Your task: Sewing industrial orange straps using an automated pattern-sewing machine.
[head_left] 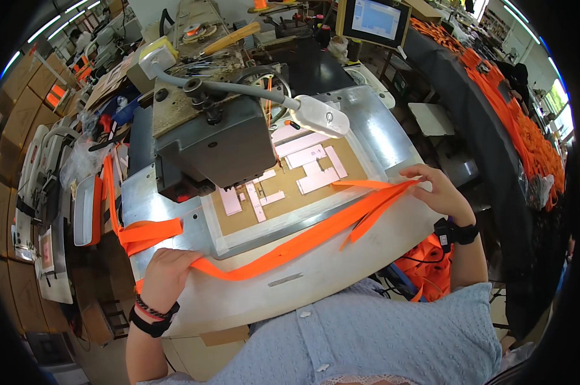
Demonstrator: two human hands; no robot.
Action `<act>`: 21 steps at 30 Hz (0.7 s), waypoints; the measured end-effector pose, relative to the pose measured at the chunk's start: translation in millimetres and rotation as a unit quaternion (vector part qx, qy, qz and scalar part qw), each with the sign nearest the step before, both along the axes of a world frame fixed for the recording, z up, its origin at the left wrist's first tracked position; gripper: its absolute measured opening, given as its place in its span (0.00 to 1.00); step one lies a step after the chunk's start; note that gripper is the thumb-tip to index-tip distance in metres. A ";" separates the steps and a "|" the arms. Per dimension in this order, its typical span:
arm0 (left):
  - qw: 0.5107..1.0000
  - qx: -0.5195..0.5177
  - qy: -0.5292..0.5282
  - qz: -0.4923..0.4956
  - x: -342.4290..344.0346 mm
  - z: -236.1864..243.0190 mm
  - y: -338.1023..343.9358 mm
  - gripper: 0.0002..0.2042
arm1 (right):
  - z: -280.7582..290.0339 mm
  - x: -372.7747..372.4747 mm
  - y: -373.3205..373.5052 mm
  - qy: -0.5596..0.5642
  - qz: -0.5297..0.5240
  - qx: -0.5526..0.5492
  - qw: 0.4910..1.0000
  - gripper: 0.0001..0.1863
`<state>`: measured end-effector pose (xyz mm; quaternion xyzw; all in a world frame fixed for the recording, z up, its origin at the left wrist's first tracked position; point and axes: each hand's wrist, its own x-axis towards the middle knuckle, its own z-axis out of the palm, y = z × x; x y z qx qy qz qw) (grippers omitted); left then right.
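A long bright orange fabric strap (290,247) stretches between my hands across the front of a sewing machine's metal bed. My left hand (168,274) pinches its left end near the bed's front left edge. At the right, my right hand (436,194) grips the other end between thumb and fingers, where several strap pieces come together and loose tails hang down. Behind the strap lies a brown template board (290,204) with pale pink blocks fixed on it. The dark machine head (216,144) stands over the board's left part. Another folded orange strap (150,236) rests beyond my left hand.
A white lamp (322,117) on a bendable arm hangs over the board. A control screen (374,19) stands at the back right. Orange straps are heaped on a dark-covered table (502,115) at the right. An orange-and-white bin (87,210) is at the left.
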<state>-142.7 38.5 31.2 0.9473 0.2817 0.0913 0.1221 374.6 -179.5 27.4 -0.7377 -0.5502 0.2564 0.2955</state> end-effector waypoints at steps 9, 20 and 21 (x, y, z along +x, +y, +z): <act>0.992 0.075 0.097 -0.035 45.6 7.0 -26.9 0.24 | -3.3 -50.9 37.1 -0.256 0.090 0.100 0.957 0.16; 0.981 -0.067 -0.102 -0.153 132.8 -0.3 -60.1 0.23 | 2.6 -68.6 106.9 -0.045 0.144 0.054 0.987 0.08; 0.982 -0.068 -0.104 -0.139 137.3 -8.8 -59.0 0.23 | 5.7 -74.0 120.1 -0.030 0.170 0.030 0.985 0.09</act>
